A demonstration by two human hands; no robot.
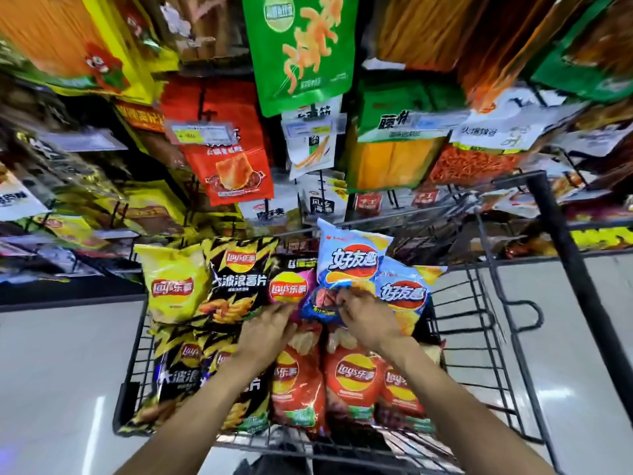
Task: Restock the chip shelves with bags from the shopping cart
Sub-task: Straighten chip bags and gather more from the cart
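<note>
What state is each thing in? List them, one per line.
Shopping cart: loaded with chip bags.
Blue chip bag: upright, pinched at its lower edge by the right hand.
Left hand: fingers straight, resting on the purple bag.
Yellow bag: propped upright.
Red bags: lying flat.

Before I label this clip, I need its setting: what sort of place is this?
Most likely a supermarket snack aisle: a wire shopping cart piled with Lay's chip bags, snack packets hanging on display hooks, and shelf price tags.
</note>
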